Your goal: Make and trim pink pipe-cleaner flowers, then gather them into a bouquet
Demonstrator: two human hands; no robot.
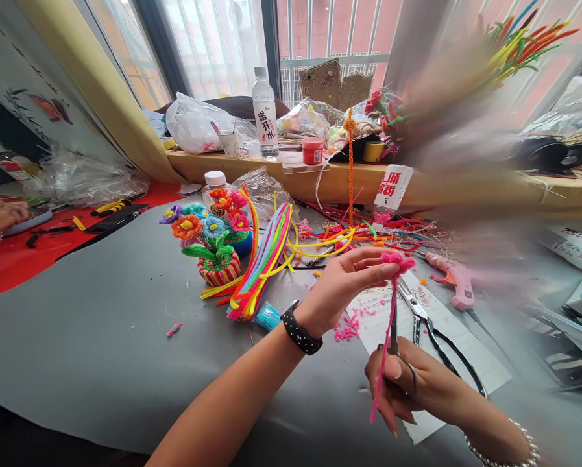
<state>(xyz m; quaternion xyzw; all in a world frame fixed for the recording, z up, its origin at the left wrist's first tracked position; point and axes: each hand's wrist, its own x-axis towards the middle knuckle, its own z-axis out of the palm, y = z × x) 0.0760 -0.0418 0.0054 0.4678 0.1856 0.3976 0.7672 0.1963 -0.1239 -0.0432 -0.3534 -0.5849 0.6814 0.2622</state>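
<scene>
My left hand (342, 282), with a dark spotted band at its wrist, pinches a pink fuzzy pipe cleaner (398, 262). Its top is bunched into a small flower-like shape, and a long thin tail hangs past my other hand. My right hand (420, 379) is closed around a small pair of scissors (394, 334), its blades pointing up beside the tail just under the bunched part. Beneath both hands are a sheet of paper (475, 363) and larger black-handled scissors (429, 324). Pink fuzz clippings (348, 327) lie to the left of the paper.
Left of my hands stand a pot of pipe-cleaner flowers (217, 267) and a bundle of coloured pipe cleaners (266, 259). A pink glue gun (459, 279) lies to the right. Bottles and bags line the sill (198, 162). Another person's hand (1, 217) is at far left.
</scene>
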